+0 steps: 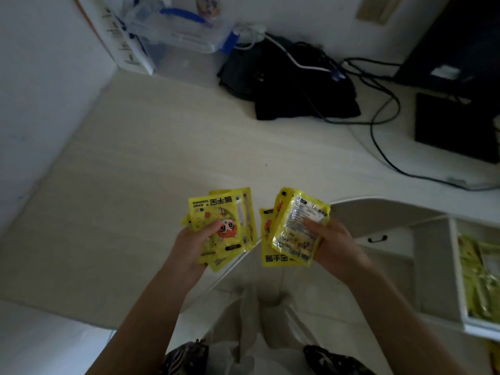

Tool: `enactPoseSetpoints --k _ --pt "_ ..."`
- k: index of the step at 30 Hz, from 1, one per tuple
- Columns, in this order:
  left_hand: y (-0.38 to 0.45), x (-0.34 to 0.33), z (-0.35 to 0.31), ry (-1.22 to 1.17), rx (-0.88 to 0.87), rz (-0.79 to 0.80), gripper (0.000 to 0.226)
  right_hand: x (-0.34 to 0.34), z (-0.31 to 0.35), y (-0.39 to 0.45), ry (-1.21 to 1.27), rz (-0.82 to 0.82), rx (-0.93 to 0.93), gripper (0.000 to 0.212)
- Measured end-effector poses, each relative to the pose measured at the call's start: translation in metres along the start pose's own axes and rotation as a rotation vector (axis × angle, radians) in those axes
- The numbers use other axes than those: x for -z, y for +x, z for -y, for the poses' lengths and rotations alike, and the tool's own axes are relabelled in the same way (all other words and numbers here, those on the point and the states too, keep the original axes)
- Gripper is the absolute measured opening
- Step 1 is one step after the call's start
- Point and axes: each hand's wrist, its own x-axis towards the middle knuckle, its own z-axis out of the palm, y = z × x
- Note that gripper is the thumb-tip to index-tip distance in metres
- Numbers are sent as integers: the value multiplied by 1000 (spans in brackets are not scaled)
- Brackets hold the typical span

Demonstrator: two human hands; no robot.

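A white box is holding yellow packets while our left hand is gripping the left stack and our right hand the right stack.

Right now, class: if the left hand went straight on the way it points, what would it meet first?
The left hand, gripping yellow packets, points across the bare desk. The way looks free until the black bag at the back, probably; its height above the desk is hard to judge.
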Motion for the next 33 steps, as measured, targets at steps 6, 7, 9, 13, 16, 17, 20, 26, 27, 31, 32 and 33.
enactPoseSetpoints --k 6,7,9,13,16,17,20,26,27,31,32,33 --pt "-14 -55 38 182 76 99 26 65 -21 -58 95 -134 65 45" --pt "-17 -65 46 207 85 116 25 76 -24 -69 110 -150 78 44" --pt "-25 -87 63 256 96 151 23 100 -30 -93 141 -192 100 45" --pt "-45 -131 108 346 141 182 22 152 -42 -146 215 -294 127 46" --pt "-66 -164 145 407 166 204 31 193 -51 -186 253 -307 146 44" --pt "-75 -175 157 403 165 216 30 207 -53 -200 258 -313 143 44" --pt "-96 -206 194 440 150 266 26 249 -58 -241 287 -346 142 47" --pt "-115 -270 252 417 220 260 30 318 -60 -302 375 -385 188 37" --pt "-116 -279 259 419 222 274 38 327 -59 -307 387 -389 195 36" --pt "-114 -320 278 439 243 275 45 364 -49 -320 421 -421 214 37" --pt "-112 -330 281 445 244 265 44 372 -44 -321 424 -425 222 36" --pt "-109 -339 284 452 250 263 42 380 -38 -321 424 -430 229 34"
